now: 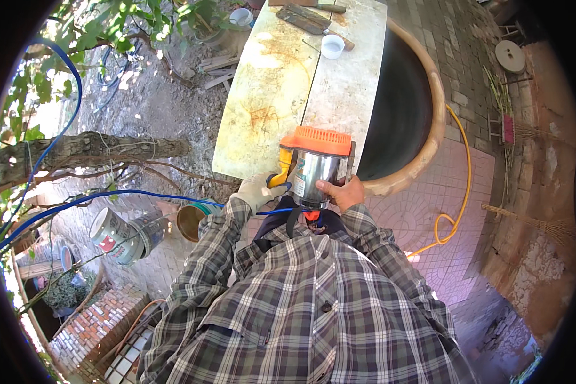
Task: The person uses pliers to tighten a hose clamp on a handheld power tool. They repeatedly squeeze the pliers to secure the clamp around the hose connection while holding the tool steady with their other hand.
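Note:
A submersible pump (315, 168), with a shiny steel cylinder and an orange slotted cap at its far end, is held upside down in front of my body. My left hand (260, 191), in a pale glove, is closed on the yellow curved pipe (281, 169) along the pump's left side. My bare right hand (344, 192) grips the steel cylinder from the right, its thumb on the front. An orange part (312, 216) shows at the pump's near end. A blue cable or hose (141, 192) reaches that end from the left.
Ahead stands a worn pale tabletop (262, 96) bearing a small white cup (332, 46) and a cleaver (304, 19). A large round vat (438, 109) holding dark liquid adjoins it. A yellow hose (468, 166) curls right; buckets (116, 235) and a trunk (77, 152) lie left.

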`<control>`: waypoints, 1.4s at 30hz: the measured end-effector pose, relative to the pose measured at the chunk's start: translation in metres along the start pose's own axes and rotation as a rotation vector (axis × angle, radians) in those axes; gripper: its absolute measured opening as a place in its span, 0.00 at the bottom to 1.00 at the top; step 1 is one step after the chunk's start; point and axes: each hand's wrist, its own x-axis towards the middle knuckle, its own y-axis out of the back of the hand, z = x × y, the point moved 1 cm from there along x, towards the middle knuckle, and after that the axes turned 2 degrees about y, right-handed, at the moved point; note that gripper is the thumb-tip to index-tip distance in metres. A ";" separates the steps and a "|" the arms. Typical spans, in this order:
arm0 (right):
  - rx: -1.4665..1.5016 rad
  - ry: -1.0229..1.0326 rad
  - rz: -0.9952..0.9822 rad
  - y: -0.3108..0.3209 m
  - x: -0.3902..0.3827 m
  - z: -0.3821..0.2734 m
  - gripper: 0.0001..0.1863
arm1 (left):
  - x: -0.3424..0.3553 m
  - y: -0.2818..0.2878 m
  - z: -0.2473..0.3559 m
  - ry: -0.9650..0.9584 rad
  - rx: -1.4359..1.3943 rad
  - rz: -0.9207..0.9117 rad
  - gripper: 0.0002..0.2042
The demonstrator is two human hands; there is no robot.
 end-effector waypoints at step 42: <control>-0.768 0.640 -0.082 0.021 -0.003 -0.161 0.30 | -0.005 0.021 -0.067 -0.211 0.195 0.025 0.18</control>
